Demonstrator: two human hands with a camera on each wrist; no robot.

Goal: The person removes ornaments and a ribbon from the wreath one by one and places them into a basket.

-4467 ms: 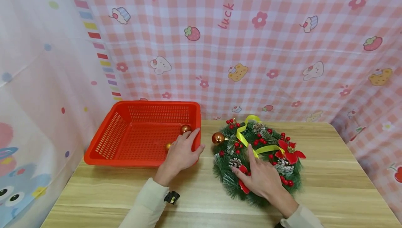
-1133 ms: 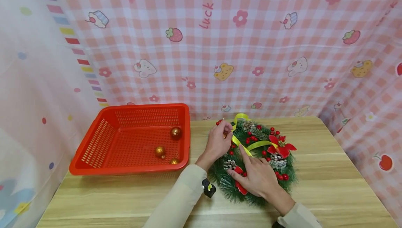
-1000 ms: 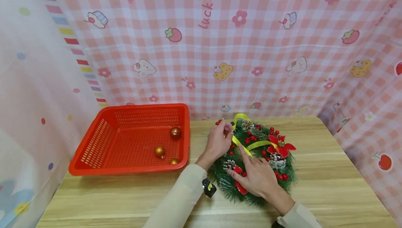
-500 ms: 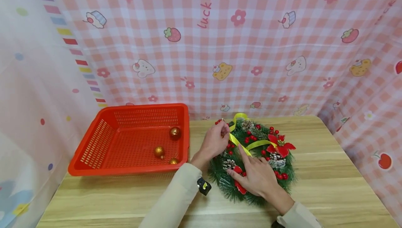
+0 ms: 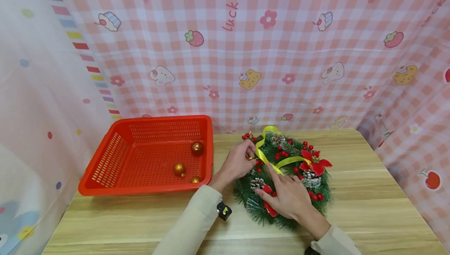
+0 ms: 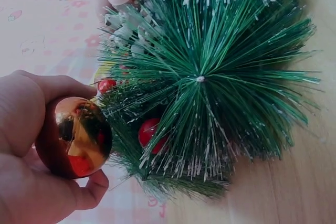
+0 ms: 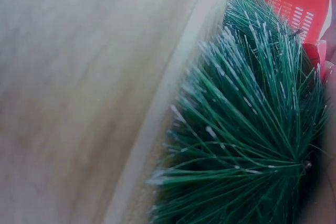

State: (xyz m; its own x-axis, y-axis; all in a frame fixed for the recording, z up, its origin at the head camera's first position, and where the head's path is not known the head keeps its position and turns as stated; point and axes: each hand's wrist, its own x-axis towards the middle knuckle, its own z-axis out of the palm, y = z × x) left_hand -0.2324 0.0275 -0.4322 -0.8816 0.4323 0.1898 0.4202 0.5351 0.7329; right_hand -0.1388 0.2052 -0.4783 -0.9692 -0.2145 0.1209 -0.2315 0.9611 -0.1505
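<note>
A green wreath (image 5: pixel 253 208) with red berries, pinecones, red flowers and a yellow ribbon (image 5: pixel 292 160) lies on the table. My left hand (image 5: pixel 236 162), at the wreath's far left side, holds a shiny copper Christmas ball (image 6: pixel 79 137) between curled fingers and thumb. The head view shows only a sliver of that ball, the hand covering the rest. Across the wreath's near middle rests my right hand (image 5: pixel 290 198). Its index finger points straight along the ribbon and its thumb spreads beside a pinecone (image 5: pixel 258 183). The remaining right fingers are partly hidden.
A red plastic basket (image 5: pixel 105 186) stands to the left of the wreath. In it lie a shiny copper ball (image 5: pixel 197 148) and two glittery gold balls (image 5: pixel 179 168). Behind the wooden table (image 5: pixel 372 208) hangs a pink checked cloth (image 5: pixel 299 52).
From inside the basket, my left hand has moved right to the wreath's left side. In the last half second it has shifted slightly nearer me. My right hand stays on the wreath.
</note>
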